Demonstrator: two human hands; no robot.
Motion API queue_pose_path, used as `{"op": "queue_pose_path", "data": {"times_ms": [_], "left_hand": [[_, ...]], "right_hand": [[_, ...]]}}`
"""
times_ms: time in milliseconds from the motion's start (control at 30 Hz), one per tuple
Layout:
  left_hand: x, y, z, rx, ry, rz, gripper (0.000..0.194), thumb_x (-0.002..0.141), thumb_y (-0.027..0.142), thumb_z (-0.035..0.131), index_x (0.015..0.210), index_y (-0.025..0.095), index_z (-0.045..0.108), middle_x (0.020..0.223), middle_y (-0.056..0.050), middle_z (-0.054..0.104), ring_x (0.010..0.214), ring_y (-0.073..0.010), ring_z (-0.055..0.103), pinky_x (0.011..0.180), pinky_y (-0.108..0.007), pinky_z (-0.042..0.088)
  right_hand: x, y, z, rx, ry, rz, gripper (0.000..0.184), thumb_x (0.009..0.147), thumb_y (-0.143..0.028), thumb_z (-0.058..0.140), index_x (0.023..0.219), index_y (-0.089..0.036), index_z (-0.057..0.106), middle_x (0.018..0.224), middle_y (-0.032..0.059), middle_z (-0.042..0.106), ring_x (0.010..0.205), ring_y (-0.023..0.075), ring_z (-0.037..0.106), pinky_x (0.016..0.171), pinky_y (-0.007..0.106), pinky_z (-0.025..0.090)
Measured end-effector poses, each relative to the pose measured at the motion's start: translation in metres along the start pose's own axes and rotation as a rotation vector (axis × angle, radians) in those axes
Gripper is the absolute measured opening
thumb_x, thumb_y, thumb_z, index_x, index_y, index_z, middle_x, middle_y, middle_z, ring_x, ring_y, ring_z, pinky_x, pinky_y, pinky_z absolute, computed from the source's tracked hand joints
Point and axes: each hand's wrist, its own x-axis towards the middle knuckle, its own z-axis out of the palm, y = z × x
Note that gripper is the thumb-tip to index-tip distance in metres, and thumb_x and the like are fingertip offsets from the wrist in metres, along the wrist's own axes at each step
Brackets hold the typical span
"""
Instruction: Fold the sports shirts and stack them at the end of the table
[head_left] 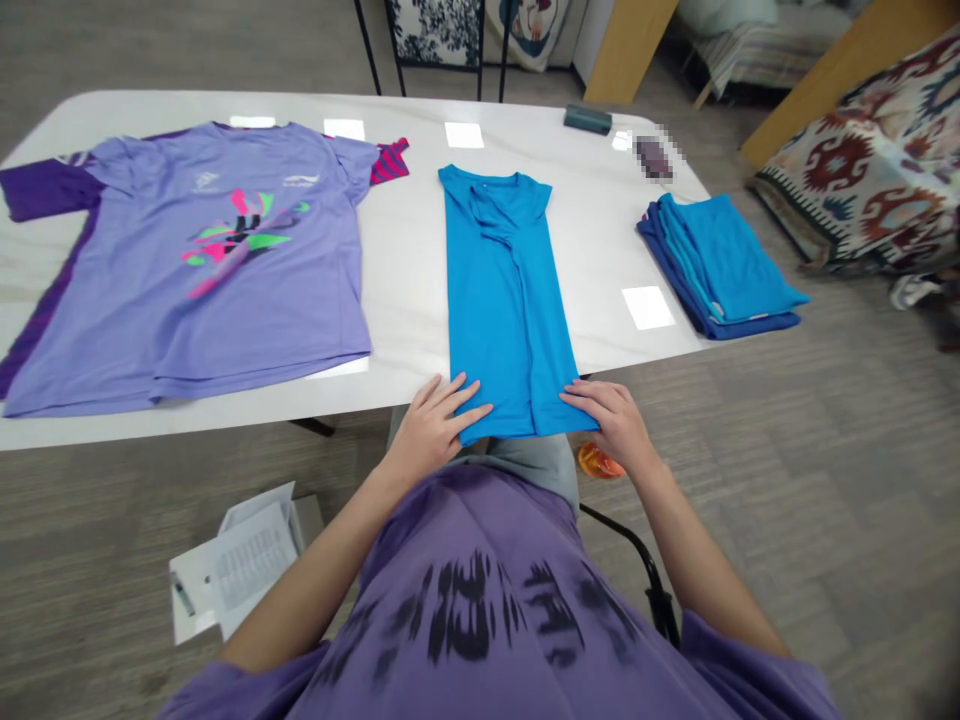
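A bright blue T-shirt lies lengthwise in front of me, its sides folded inward into a narrow strip with a seam down the middle. Its collar end points away, and its bottom end reaches past the table's near edge over my lap. At the lower left corner, my left hand has its fingers on top of the cloth, the thumb hidden. My right hand holds the lower right corner in the same way. Left of it, a lavender T-shirt with a colourful print is spread flat over other shirts.
On the white table, a stack of folded blue clothes sits at the right edge. A dark green case lies at the back. Papers are low on my left, and an orange object is below the table.
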Motion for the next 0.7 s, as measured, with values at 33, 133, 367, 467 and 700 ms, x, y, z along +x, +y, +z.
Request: {"op": "queue_pose_path", "data": {"times_ms": [33,133,367,467,700], "left_hand": [[-0.006,0.004,-0.005,-0.034,0.007,0.010,0.058,0.105,0.016,0.056,0.154,0.042,0.072,0.168,-0.002,0.062,0.164,-0.0311,0.050,0.138,-0.065,0.038],[-0.019,0.019,-0.027,-0.181,0.046,0.012,0.049,0.107,0.022,0.058,0.147,0.044,0.077,0.144,-0.002,0.079,0.143,-0.0279,0.071,0.133,-0.060,0.047],[0.021,0.021,-0.105,-0.510,0.122,0.026,0.035,0.104,0.030,0.067,0.134,0.040,0.080,0.109,-0.005,0.086,0.094,-0.0265,0.081,0.086,-0.045,0.066],[0.086,-0.017,-0.132,-0.513,0.161,-0.107,0.019,0.105,0.037,0.067,0.114,0.039,0.084,0.088,-0.002,0.081,0.077,-0.0243,0.076,0.070,-0.041,0.062],[0.308,-0.202,-0.110,-0.618,0.322,-0.555,0.032,0.105,0.050,0.071,0.100,0.019,0.076,0.091,-0.005,0.070,0.102,-0.0313,0.075,0.086,-0.037,0.063]], "right_hand": [[-0.004,-0.007,-0.003,0.036,0.016,-0.005,0.048,0.109,-0.014,0.054,0.150,-0.027,0.073,0.152,0.0107,0.075,0.145,0.0272,0.067,0.118,0.051,0.051],[-0.013,-0.026,-0.016,0.167,0.036,-0.029,0.044,0.107,-0.015,0.055,0.143,-0.027,0.077,0.136,0.0106,0.082,0.125,0.0266,0.077,0.108,0.049,0.056],[0.028,-0.031,-0.074,0.482,0.035,0.008,0.032,0.108,-0.027,0.060,0.133,-0.032,0.078,0.117,0.0057,0.085,0.101,0.0265,0.081,0.086,0.042,0.065],[0.093,0.006,-0.095,0.510,0.093,0.100,0.025,0.110,-0.037,0.062,0.127,-0.032,0.081,0.109,0.0054,0.084,0.095,0.0266,0.081,0.082,0.040,0.065],[0.328,0.169,-0.061,0.376,0.232,0.302,0.054,0.111,-0.067,0.056,0.122,-0.020,0.080,0.107,0.0073,0.080,0.106,0.0300,0.075,0.093,0.044,0.064]]}}
